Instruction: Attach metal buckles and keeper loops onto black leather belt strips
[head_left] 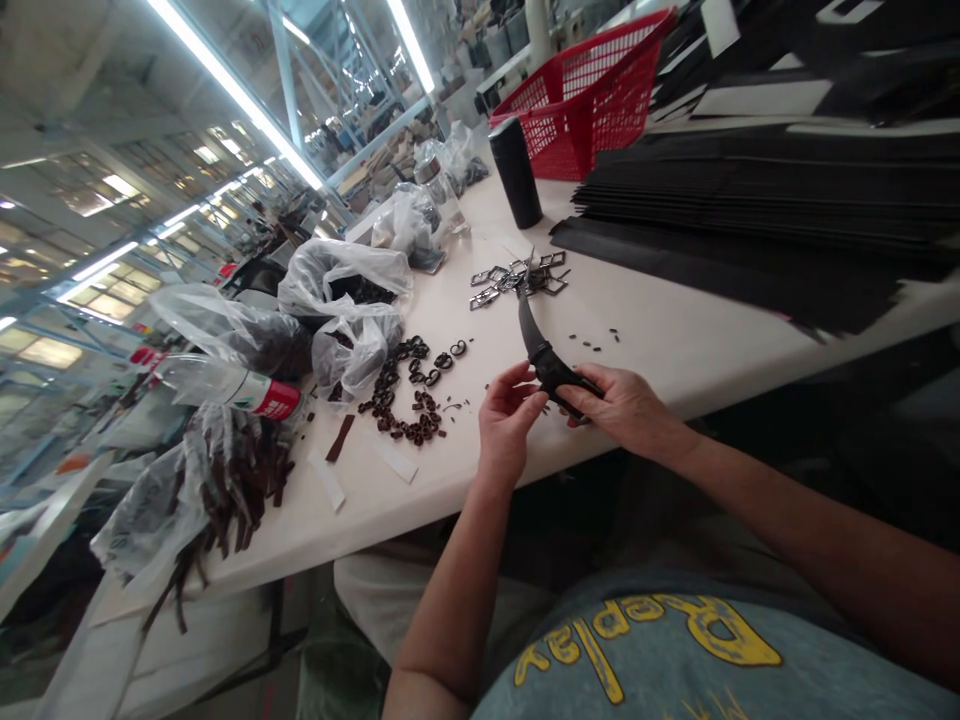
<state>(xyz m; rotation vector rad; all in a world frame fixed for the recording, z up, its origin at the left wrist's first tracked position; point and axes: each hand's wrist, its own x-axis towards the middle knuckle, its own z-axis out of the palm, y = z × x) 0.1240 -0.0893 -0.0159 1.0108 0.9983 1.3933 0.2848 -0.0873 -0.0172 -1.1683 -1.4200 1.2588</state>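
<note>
A black strap, probably leather, is held between my two hands over the front of the table. It has a narrow loop round it, and its free end points away from me toward a pile of metal buckles. My left hand is closed, thumb and fingertips at the strap's left edge. From the right, my right hand grips the folded lower part, the thumb lying on top. Its other fingers are partly hidden. Small dark bits lie on the table beyond my right hand.
Many small brown and black loops lie left of my hands. Plastic bags, a plastic bottle and brown strips crowd the left side. A black cylinder, a red basket and stacked black sheets stand behind.
</note>
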